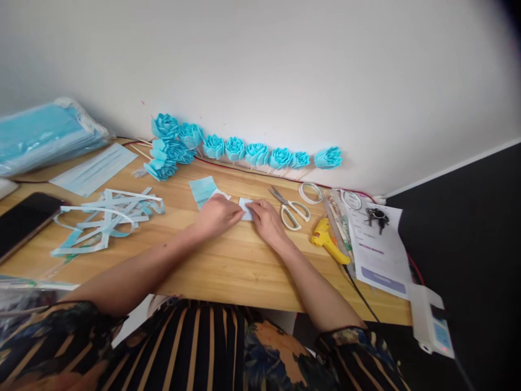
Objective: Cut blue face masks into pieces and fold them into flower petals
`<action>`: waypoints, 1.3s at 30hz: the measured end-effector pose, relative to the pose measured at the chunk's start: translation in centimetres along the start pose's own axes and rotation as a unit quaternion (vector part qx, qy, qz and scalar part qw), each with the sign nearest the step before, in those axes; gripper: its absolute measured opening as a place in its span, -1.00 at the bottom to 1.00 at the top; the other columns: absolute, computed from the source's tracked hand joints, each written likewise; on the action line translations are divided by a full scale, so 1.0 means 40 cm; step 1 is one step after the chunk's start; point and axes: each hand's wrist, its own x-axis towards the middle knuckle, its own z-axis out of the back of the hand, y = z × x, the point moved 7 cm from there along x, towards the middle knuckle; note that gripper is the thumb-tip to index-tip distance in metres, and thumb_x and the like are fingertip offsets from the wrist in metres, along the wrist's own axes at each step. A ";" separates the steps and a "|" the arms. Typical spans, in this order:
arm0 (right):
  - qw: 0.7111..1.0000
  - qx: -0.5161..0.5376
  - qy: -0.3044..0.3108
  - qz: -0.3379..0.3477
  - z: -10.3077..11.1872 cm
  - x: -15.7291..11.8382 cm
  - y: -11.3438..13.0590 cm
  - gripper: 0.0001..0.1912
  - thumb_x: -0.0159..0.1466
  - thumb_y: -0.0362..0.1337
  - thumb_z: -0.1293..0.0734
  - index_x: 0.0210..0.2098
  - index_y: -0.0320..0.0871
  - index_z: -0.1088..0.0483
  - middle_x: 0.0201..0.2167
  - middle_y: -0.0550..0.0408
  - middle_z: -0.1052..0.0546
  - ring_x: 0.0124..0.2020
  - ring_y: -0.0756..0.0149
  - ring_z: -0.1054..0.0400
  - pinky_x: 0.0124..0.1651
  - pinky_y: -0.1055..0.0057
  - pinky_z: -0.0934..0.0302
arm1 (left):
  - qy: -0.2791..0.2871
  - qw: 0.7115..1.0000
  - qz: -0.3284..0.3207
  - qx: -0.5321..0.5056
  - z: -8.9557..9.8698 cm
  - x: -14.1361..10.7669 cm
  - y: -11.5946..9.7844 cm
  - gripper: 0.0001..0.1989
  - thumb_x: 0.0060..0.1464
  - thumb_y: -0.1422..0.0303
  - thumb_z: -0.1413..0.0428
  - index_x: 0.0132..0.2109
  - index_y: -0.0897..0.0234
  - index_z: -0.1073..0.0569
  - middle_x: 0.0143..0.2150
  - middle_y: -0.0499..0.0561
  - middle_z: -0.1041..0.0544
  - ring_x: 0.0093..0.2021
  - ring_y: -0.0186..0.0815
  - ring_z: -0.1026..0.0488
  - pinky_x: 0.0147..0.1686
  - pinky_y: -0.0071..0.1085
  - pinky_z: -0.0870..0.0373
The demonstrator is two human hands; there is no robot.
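Both my hands meet over the middle of the wooden table at a small pale blue piece of mask fabric (245,208). My right hand (266,221) pinches its right side between thumb and fingers. The fingers of my left hand (220,215) are closed at its left edge; the fingertips are partly hidden. Just behind my left hand lie blue cut fabric squares (202,191), with a whitish piece partly under the hand. Scissors (290,208) with white handles lie to the right of my right hand, blades pointing away.
Blue fabric flowers (256,155) on sticks line the wall. Cut mask strips (109,217), a phone (30,220), a flat mask (94,169) and a bagged mask stack (49,133) lie left. Right are tape (310,193), a yellow glue gun (329,241) with cord, papers (380,250) and keys (377,217).
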 end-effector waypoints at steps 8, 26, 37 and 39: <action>0.999 -0.039 0.013 0.014 0.002 -0.001 0.012 -0.62 0.33 -0.47 -0.15 0.01 -0.17 -0.50 -0.10 -0.12 -0.51 -0.05 0.14 -0.36 0.02 0.23 -0.28 | 0.023 0.969 0.221 0.104 0.066 -0.005 0.179 -0.62 0.21 0.10 0.03 -0.27 0.28 -0.54 -0.24 0.15 -0.62 -0.23 -0.11 -0.53 -0.19 -0.26 -0.27; 0.987 -0.004 -0.144 0.076 0.083 -0.027 0.051 -0.72 0.34 -0.35 -0.19 -0.07 -0.11 -0.50 -0.17 -0.05 -0.56 -0.12 0.17 -0.43 -0.05 0.19 -0.33 | 0.044 0.967 0.216 0.128 0.058 -0.010 0.192 -0.69 0.23 0.18 0.02 -0.15 0.31 -0.50 -0.15 0.21 -0.59 -0.12 -0.05 -0.50 -0.15 -0.22 -0.29; 0.979 0.052 -0.176 0.089 0.119 -0.038 0.084 -0.68 0.35 -0.32 -0.21 0.06 -0.09 -0.41 -0.10 -0.06 -0.55 -0.06 0.17 -0.43 0.00 0.16 -0.34 | -0.122 0.991 -0.006 -0.050 0.077 0.005 0.092 -0.77 0.21 0.28 -0.05 -0.26 0.28 -0.54 -0.25 0.10 -0.62 -0.21 -0.18 -0.52 -0.18 -0.28 -0.34; 0.980 0.070 -0.169 0.079 0.126 -0.040 0.092 -0.65 0.36 -0.26 -0.21 0.12 -0.08 -0.37 -0.05 -0.07 -0.53 -0.02 0.16 -0.41 0.03 0.13 -0.32 | -0.131 0.985 -0.053 -0.104 0.076 0.000 0.050 -0.76 0.23 0.26 -0.05 -0.26 0.28 -0.55 -0.26 0.09 -0.63 -0.22 -0.20 -0.53 -0.16 -0.29 -0.35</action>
